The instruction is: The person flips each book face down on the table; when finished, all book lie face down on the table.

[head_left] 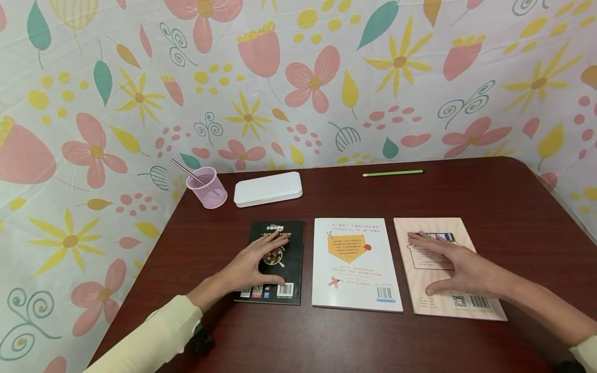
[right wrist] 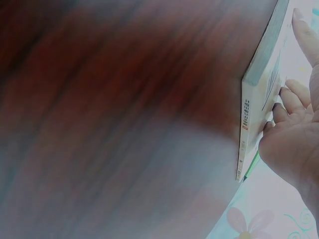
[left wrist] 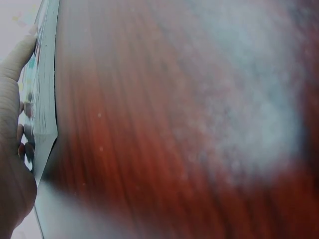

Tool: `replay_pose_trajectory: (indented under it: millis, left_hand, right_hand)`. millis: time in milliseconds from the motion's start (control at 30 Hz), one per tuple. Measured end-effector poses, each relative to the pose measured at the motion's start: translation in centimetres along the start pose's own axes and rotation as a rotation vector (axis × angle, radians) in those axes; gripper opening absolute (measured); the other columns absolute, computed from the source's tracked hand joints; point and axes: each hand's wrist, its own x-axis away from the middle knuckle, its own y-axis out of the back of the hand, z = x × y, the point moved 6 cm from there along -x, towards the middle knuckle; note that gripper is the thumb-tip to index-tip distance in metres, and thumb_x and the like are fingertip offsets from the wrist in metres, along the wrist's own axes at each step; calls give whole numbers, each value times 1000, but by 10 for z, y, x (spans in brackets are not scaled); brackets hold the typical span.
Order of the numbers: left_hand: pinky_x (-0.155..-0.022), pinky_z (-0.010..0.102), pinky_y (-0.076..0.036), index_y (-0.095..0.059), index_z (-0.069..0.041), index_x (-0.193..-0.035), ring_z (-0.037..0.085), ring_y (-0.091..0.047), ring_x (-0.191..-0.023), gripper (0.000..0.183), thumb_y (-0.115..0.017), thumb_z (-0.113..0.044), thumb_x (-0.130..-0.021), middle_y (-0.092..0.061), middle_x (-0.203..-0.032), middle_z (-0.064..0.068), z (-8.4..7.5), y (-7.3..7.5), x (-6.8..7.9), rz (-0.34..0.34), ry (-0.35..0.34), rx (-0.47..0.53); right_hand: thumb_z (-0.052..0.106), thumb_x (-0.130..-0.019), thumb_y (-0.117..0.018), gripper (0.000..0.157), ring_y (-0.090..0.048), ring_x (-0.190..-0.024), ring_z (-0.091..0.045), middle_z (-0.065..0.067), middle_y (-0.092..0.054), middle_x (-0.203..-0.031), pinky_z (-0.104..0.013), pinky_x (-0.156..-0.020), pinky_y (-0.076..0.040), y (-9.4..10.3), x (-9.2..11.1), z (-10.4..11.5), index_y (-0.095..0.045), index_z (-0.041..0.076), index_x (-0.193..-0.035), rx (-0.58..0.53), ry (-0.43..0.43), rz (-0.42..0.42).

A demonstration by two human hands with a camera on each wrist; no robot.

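Three books lie side by side on the dark wooden table. My left hand (head_left: 252,264) rests with fingers spread on the black book (head_left: 291,259) at the left; in the left wrist view the thumb lies along this book's page edges (left wrist: 46,99). The white book (head_left: 354,280), with an orange panel and a barcode, lies in the middle, touched by neither hand. My right hand (head_left: 459,267) is spread over the beige book (head_left: 438,303) at the right. In the right wrist view, that book's spine (right wrist: 245,124) shows beside the fingers (right wrist: 294,102).
A pink mesh cup (head_left: 210,194) with a thin stick in it stands at the back left. Next to it lies a white case (head_left: 268,189). A green pencil (head_left: 393,173) lies near the table's back edge, before a flower-patterned cloth (head_left: 298,119).
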Motion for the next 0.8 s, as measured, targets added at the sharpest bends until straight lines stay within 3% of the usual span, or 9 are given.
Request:
replay_pose_trajectory:
  millis: [133, 500, 633, 800]
  left_hand:
    - [-115, 74, -32, -43, -26, -165, 40, -26, -158, 99, -89, -56, -82, -28, -174, 8, 1, 0, 1, 0, 2, 0]
    - [-116, 72, -32, -43, -28, -165, 38, -25, -159, 99, -89, -57, -82, -27, -174, 6, 2, 0, 1, 4, 15, 1]
    - [-116, 72, -32, -43, -27, -165, 38, -26, -159, 99, -89, -57, -82, -28, -174, 7, 1, 1, 2, 0, 10, -4]
    - [-117, 70, -32, -44, -24, -164, 38, -27, -158, 99, -91, -52, -82, -30, -173, 9, -3, 2, 1, -7, -3, -2]
  right_hand:
    - [35, -72, -96, 102, -15, -152, 14, 13, -38, -168, -1, -106, -27, 0, 1, -1, -49, 5, -158, -11, -17, 5]
    - [28, -71, -98, 101, -14, -152, 15, 26, -33, -166, 0, -105, -27, 3, 3, -2, -50, 3, -156, -10, 1, -1]
    - [30, -72, -98, 102, -14, -152, 14, 21, -34, -168, 0, -106, -25, 4, 5, -1, -49, 4, -158, -10, 5, 3]
    - [32, -74, -96, 101, -14, -153, 13, 3, -39, -169, -2, -106, -29, 4, 6, -1, -49, 4, -158, -29, -7, 9]
